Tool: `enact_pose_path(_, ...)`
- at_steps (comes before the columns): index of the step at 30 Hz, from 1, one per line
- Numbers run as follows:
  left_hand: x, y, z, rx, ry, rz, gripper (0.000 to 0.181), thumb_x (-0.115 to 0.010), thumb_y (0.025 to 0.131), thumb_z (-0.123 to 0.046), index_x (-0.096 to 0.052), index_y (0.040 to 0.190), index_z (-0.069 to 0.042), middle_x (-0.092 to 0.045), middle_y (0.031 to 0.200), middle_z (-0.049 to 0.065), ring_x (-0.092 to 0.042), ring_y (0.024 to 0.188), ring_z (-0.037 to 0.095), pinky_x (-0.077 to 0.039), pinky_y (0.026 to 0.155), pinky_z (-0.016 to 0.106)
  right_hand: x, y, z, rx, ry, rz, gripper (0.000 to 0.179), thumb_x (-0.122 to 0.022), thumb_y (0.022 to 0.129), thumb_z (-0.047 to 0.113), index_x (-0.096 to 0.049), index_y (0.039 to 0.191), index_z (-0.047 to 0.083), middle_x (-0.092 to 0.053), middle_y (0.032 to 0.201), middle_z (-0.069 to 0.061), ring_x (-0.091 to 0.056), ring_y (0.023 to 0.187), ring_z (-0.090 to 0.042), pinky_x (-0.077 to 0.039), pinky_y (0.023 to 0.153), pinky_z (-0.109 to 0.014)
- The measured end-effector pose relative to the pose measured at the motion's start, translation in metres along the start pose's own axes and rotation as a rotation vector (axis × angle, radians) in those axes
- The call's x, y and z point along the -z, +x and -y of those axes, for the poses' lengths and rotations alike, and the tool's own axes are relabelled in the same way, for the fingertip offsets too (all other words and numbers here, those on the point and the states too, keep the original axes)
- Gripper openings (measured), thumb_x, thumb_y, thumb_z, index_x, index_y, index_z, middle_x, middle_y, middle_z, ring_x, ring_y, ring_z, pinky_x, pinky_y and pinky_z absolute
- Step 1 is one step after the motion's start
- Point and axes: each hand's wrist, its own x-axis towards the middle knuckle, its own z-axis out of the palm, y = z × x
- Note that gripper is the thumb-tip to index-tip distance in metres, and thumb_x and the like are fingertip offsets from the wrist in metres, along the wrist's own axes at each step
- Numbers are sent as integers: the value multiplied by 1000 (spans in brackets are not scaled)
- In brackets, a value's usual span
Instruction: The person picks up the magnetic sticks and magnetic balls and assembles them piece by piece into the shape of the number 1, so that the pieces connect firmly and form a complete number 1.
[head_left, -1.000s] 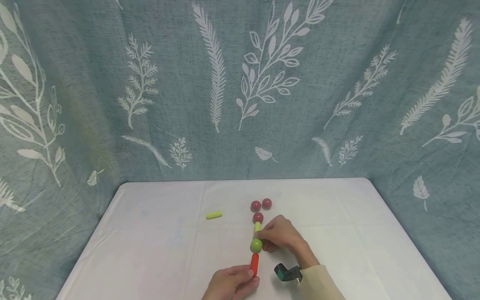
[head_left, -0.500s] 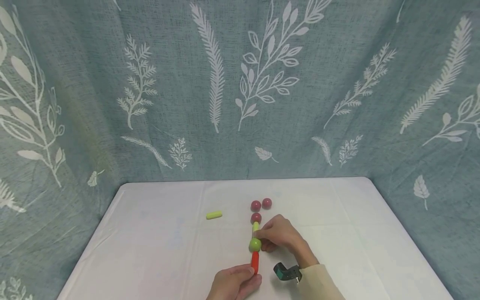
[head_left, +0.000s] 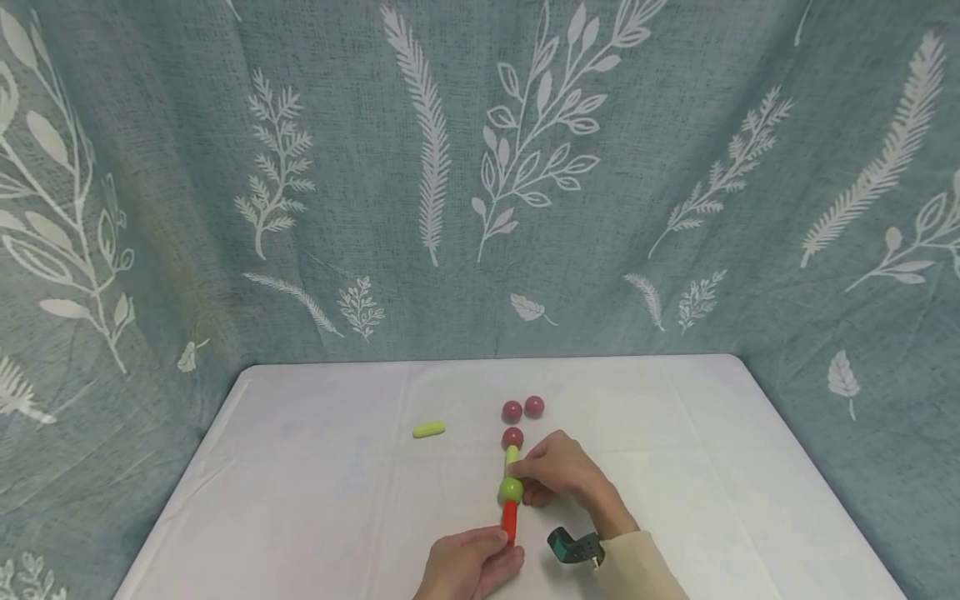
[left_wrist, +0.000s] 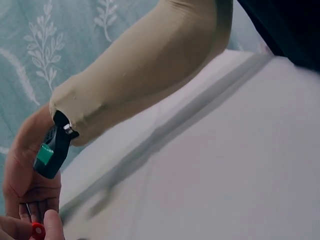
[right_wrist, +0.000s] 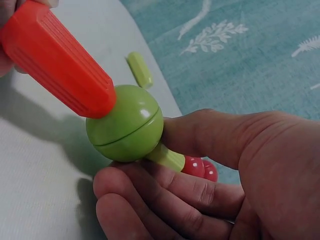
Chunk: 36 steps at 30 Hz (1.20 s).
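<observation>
My left hand (head_left: 471, 562) pinches a red rod (head_left: 509, 521) by its near end; the left wrist view catches only that rod's round end (left_wrist: 38, 230) between finger and thumb. In the right wrist view, the rod's far end meets a glossy green ball (right_wrist: 125, 122). Beyond the ball runs a yellow-green rod (head_left: 512, 455), gripped close to the ball by my right hand (head_left: 558, 467), with its thumb against the ball's side. A red ball (head_left: 513, 437) sits at that rod's far end. Fingers hide part of the yellow-green rod.
Two more red balls (head_left: 512, 411) lie just behind the row on the white-covered table (head_left: 300, 483). To the left is a loose yellow-green rod (head_left: 428, 430). A teal leaf-patterned curtain (head_left: 450, 317) hangs behind. A black device (head_left: 576, 547) is strapped at the right wrist.
The red rod has moved forward, from just short of the green ball into contact with it. The ball row has shifted slightly left; the right hand has barely moved.
</observation>
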Motion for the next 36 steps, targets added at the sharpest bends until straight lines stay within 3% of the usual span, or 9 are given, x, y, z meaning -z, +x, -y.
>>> enact_pose_path(3, 1, -1, -1, -20, 73, 5, 44, -72, 108, -16, -63, 137, 16, -80, 110, 18, -82, 99, 26, -66, 94, 35, 0, 0, -1, -8, -9, -13, 24, -85, 95, 26, -82, 80, 8, -74, 65, -4, -71, 57, -15, -60, 61, -26)
enact_pose_path(8, 5, -6, -5, -58, 302, 19, 42, -75, 106, -25, -71, 133, 7, -80, 112, 10, -78, 91, 16, -66, 90, 28, 1, -2, -5, -24, -21, -36, 23, -85, 95, 26, -82, 80, 9, -74, 65, -3, -70, 58, -15, -59, 61, -26)
enact_pose_path(10, 6, -8, -7, -58, 349, 43, 41, -76, 105, -27, -73, 132, 4, -80, 112, 7, -77, 89, 14, -66, 91, 26, 1, -2, -6, -26, -18, -40, 22, -85, 95, 26, -82, 81, 9, -74, 65, -3, -70, 59, -15, -59, 61, -26)
enact_pose_path(14, 8, -8, -12, -37, 334, 97, 40, -77, 105, -25, -72, 132, 5, -81, 108, 5, -78, 90, 14, -66, 92, 27, 2, -3, -6, -23, -19, -42, 21, -85, 94, 26, -82, 81, 9, -74, 66, -3, -69, 59, -15, -59, 61, -27)
enact_pose_path(23, 12, -5, -15, -36, 309, 128, 35, -73, 107, -19, -71, 131, 6, -81, 108, 6, -78, 93, 17, -66, 94, 31, -1, -3, -5, -18, -40, -54, 21, -85, 94, 26, -83, 80, 10, -73, 65, -2, -70, 59, -15, -59, 61, -27)
enact_pose_path(31, 17, -11, -22, -72, 473, 143, 33, -73, 106, -20, -73, 129, 4, -81, 104, 4, -79, 91, 16, -66, 97, 38, -2, -4, -3, -10, -66, -65, 23, -86, 93, 27, -82, 78, 10, -73, 64, -2, -68, 58, -15, -55, 59, -27)
enact_pose_path(36, 20, -11, -22, -84, 467, 157, 32, -75, 105, -19, -73, 127, 5, -83, 104, 6, -80, 91, 16, -66, 97, 38, -2, -6, -1, -18, -62, -63, 23, -85, 94, 27, -82, 78, 10, -73, 64, -2, -68, 59, -15, -56, 59, -27)
